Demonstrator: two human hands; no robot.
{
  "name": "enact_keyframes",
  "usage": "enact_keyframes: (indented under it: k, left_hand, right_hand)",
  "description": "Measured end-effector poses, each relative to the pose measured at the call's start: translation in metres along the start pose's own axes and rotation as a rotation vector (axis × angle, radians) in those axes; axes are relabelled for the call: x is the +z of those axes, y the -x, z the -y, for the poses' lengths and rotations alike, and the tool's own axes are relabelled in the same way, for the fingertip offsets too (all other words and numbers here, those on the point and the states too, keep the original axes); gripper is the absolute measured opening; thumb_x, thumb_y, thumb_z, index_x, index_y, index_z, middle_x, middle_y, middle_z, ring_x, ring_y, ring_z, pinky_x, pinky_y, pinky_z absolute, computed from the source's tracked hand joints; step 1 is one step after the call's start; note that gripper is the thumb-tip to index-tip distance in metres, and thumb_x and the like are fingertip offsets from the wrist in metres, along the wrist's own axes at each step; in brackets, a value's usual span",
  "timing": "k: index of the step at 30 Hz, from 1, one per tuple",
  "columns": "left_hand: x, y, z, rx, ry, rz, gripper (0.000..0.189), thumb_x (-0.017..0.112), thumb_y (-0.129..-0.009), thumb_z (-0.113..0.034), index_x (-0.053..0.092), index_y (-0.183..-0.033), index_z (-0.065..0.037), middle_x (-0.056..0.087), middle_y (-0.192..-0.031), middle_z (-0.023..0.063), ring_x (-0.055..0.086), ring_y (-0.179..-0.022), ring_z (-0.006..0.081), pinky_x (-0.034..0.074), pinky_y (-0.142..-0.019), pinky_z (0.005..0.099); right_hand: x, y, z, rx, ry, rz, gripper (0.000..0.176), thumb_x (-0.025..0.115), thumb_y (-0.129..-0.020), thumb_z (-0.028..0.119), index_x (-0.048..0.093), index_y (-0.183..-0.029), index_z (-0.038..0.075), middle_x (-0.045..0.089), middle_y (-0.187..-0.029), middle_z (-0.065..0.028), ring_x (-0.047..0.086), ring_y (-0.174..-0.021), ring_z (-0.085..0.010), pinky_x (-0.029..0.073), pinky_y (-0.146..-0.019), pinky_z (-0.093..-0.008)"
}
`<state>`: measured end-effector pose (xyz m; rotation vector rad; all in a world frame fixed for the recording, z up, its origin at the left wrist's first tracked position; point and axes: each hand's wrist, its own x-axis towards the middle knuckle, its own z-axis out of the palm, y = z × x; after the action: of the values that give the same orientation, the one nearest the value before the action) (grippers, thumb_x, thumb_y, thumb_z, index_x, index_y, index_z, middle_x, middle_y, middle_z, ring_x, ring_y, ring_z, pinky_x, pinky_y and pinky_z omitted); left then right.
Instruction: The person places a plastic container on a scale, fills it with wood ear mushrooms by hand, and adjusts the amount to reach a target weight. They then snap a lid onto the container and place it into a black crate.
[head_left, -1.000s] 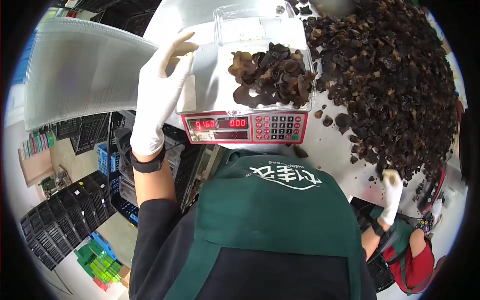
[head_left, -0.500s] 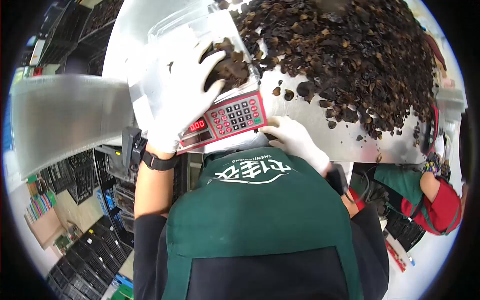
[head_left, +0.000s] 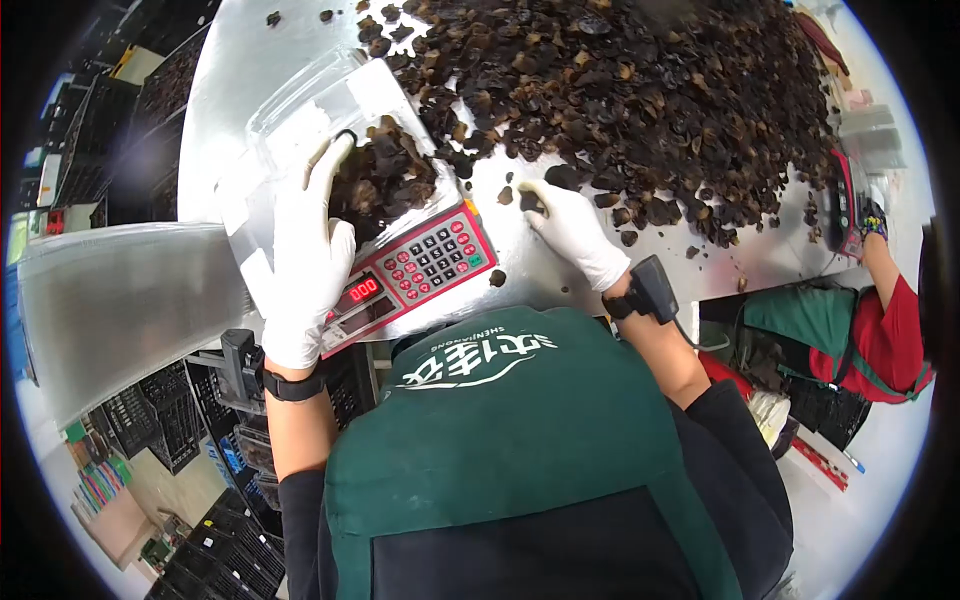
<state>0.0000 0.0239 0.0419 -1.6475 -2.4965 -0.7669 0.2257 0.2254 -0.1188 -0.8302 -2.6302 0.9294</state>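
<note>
My left hand (head_left: 308, 255), in a white glove, lies beside a clear plastic box of dark dried pieces (head_left: 385, 180), its fingers apart at the box's left side. The box rests on a red and white scale (head_left: 430, 262) whose display reads 0.00. To the right of the scale, my right hand (head_left: 572, 232), also gloved, has its thumb and forefinger closed around a dark piece (head_left: 533, 202) above the metal table (head_left: 530, 262). A large heap of dark pieces (head_left: 640, 100) spreads beyond it.
At the left stands a stack of clear plastic containers (head_left: 135, 310). Black crates (head_left: 165, 425) are below left. At the far right, a co-worker in a red sleeve (head_left: 890, 330) is beside another scale (head_left: 845, 205).
My right hand has moved from the scale's near edge up toward the heap, and a dark piece now shows between its fingers. My left hand has drawn back from over the pieces in the box.
</note>
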Motion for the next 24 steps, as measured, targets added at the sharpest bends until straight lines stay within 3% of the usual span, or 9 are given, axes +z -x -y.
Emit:
enact_keyframes:
  k: [4,6,8,10,13,16,19,22,24]
  left_hand:
    - [-0.013,0.010,0.027,-0.244,0.171,-0.161,0.060,0.050,-0.083,0.005,0.053,-0.141,-0.009,0.055,-0.141,0.0128,0.049,-0.134,0.0250,0.034,-0.114,0.0401]
    - [-0.026,0.018,0.056,-0.291,0.224,-0.246,0.057,0.050,-0.084,0.002,0.052,-0.141,-0.007,0.056,-0.139,0.0141,0.053,-0.130,0.0250,0.040,-0.109,0.0378]
    - [-0.038,0.024,0.069,-0.393,0.246,-0.283,0.048,0.057,-0.092,-0.007,0.053,-0.140,-0.008,0.058,-0.138,0.0130,0.056,-0.125,0.0244,0.042,-0.107,0.0376]
    - [-0.042,0.030,0.084,-0.424,0.212,-0.294,0.044,0.056,-0.095,-0.010,0.055,-0.139,-0.008,0.059,-0.137,0.0130,0.057,-0.125,0.0241,0.042,-0.107,0.0386]
    - [-0.045,0.033,0.083,-0.552,0.202,-0.269,0.043,0.057,-0.094,-0.010,0.057,-0.138,-0.009,0.060,-0.134,0.0133,0.057,-0.124,0.0244,0.042,-0.107,0.0393]
    - [-0.039,0.035,0.079,-0.458,0.243,-0.274,0.042,0.056,-0.094,-0.010,0.058,-0.136,-0.009,0.062,-0.131,0.0132,0.058,-0.123,0.0250,0.042,-0.107,0.0394]
    - [-0.034,0.037,0.077,-0.436,0.223,-0.258,0.043,0.056,-0.091,-0.005,0.059,-0.134,-0.007,0.063,-0.129,0.0142,0.059,-0.122,0.0254,0.042,-0.107,0.0381]
    - [-0.031,0.045,0.081,-0.431,0.207,-0.251,0.044,0.057,-0.089,-0.002,0.060,-0.133,-0.007,0.063,-0.128,0.0146,0.059,-0.121,0.0255,0.042,-0.107,0.0377]
    - [-0.031,0.049,0.087,-0.443,0.198,-0.243,0.044,0.057,-0.089,-0.001,0.060,-0.132,-0.007,0.063,-0.128,0.0142,0.059,-0.121,0.0256,0.042,-0.107,0.0379]
  right_hand:
    - [-0.005,-0.014,0.004,0.019,-0.108,0.008,0.013,0.067,-0.084,0.010,0.069,-0.097,0.005,0.070,-0.090,-0.0160,0.069,-0.079,-0.0325,0.053,-0.071,-0.0375]
    - [-0.017,-0.023,0.018,-0.008,-0.245,-0.059,0.013,0.068,-0.085,0.009,0.070,-0.098,0.005,0.071,-0.088,-0.0112,0.067,-0.071,-0.0231,0.052,-0.067,-0.0320]
    - [-0.036,-0.037,0.046,0.068,-0.300,-0.036,0.013,0.067,-0.087,0.005,0.070,-0.100,0.003,0.070,-0.084,0.0002,0.050,-0.063,-0.0021,0.044,-0.060,-0.0205]
    - [-0.055,-0.054,0.090,0.079,-0.554,-0.050,0.015,0.066,-0.087,0.004,0.069,-0.101,0.004,0.070,-0.083,-0.0016,0.054,-0.065,-0.0031,0.044,-0.060,-0.0206]
    - [-0.064,-0.077,0.135,-0.113,-0.523,-0.001,0.017,0.068,-0.089,0.007,0.071,-0.105,0.006,0.072,-0.089,-0.0001,0.050,-0.063,-0.0040,0.043,-0.059,-0.0218]
    - [-0.057,-0.097,0.160,-0.430,-0.450,0.109,0.022,0.070,-0.091,0.021,0.073,-0.109,0.007,0.072,-0.093,-0.0067,0.060,-0.068,-0.0123,0.049,-0.063,-0.0262]
    - [-0.057,-0.104,0.159,-0.486,-0.445,0.010,0.025,0.069,-0.092,0.025,0.073,-0.109,0.008,0.071,-0.089,-0.0092,0.063,-0.070,-0.0156,0.051,-0.066,-0.0282]
    - [-0.064,-0.107,0.121,-0.279,-0.426,-0.156,0.020,0.069,-0.091,0.026,0.074,-0.103,0.010,0.069,-0.084,-0.0087,0.064,-0.070,-0.0201,0.051,-0.066,-0.0298]
    - [-0.068,-0.097,0.087,-0.102,-0.143,-0.010,0.020,0.069,-0.090,0.024,0.072,-0.101,0.009,0.069,-0.086,-0.0086,0.066,-0.074,-0.0213,0.052,-0.068,-0.0297]
